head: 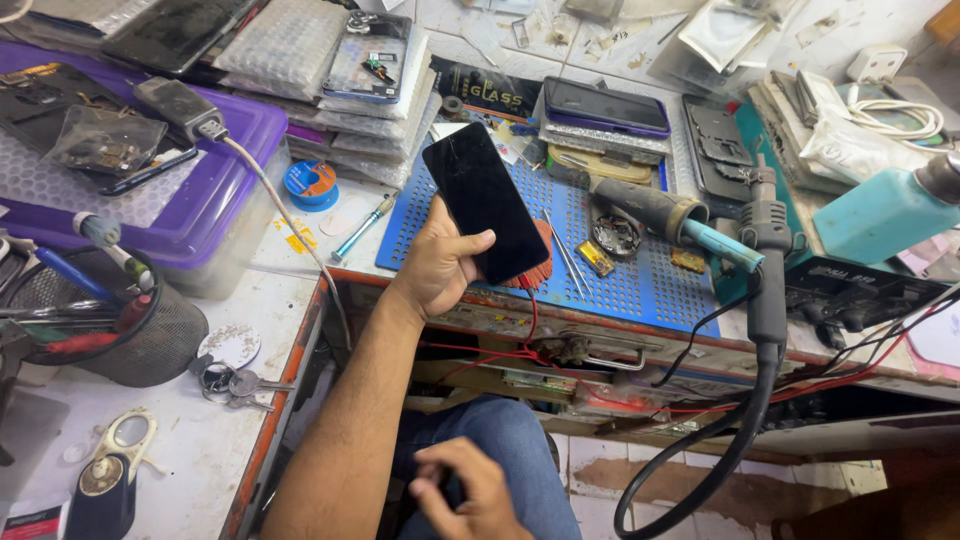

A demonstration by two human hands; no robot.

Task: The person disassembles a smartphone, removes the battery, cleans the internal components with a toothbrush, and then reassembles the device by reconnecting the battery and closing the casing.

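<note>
The left hand (pixel 440 268) is closed around the lower end of a black phone (pixel 483 200), thumb across the dark glass, fingers behind it. The phone is held tilted above the front edge of the blue mat (pixel 610 275), screen up toward the camera. A red wire (pixel 531 315) hangs just below the hand, near the metal drawer handle (pixel 600 352).

The right hand (pixel 470 492) hangs low over the person's knee in blue jeans (pixel 505 440), fingers loosely curled; whether it holds anything cannot be told.

On the mat lie 2 thin metal rods (pixel 567 250), a round part (pixel 616 236) and a hot-air handle (pixel 655 208). A second phone (pixel 605 105) sits on a stack behind the mat. A soldering tool (pixel 767 255) with a thick black cable stands at the right, beside a teal bottle (pixel 885 212). A purple box (pixel 200 195) sits at the left.

To handle the phone well, the grip probably wants to stay on the edges, with the thumb light on the glass, and the phone kept clear of the soldering tool.
</note>
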